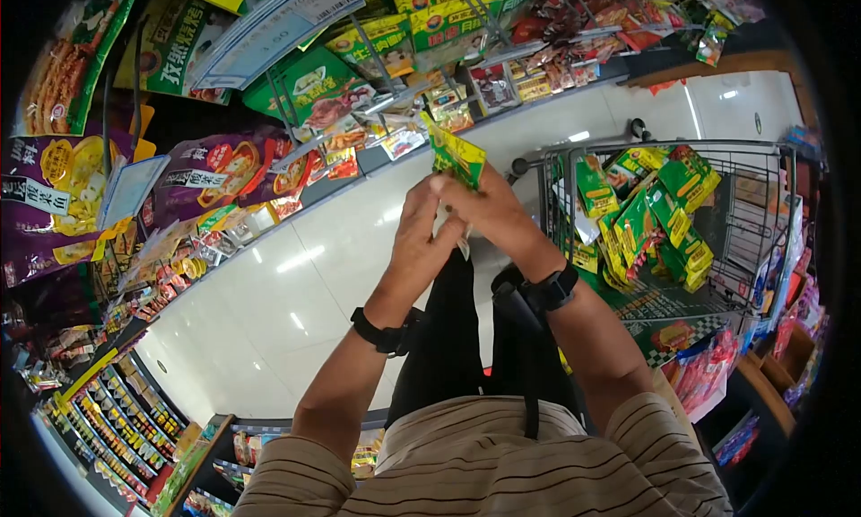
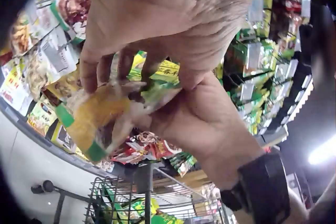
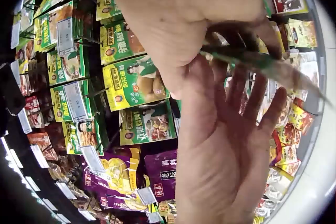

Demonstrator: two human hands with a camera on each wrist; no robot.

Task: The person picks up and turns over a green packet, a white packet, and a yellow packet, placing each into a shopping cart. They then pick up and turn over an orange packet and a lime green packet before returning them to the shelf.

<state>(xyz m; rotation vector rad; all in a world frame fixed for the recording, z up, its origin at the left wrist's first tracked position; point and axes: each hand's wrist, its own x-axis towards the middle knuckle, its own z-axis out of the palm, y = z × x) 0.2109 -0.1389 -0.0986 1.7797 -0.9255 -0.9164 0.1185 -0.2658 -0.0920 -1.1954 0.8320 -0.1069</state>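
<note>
A green and yellow snack packet (image 1: 457,156) is held up at chest height between both hands. My right hand (image 1: 493,212) pinches its edge between thumb and fingers; the right wrist view shows that pinch (image 3: 184,14) on the thin packet edge (image 3: 262,64). My left hand (image 1: 421,234) lies against the packet with its fingers fairly straight and spread (image 3: 226,145), fingertips touching it. In the left wrist view the packet (image 2: 105,116) sits under the left fingers (image 2: 94,71), with the right hand (image 2: 205,124) below it. Both wrists wear black bands.
A wire shopping cart (image 1: 664,145) stands at the right, holding several green and yellow packets (image 1: 659,217). Shelves and pegs of hanging packets (image 1: 215,172) fill the left and top. White tiled floor (image 1: 296,275) runs between them.
</note>
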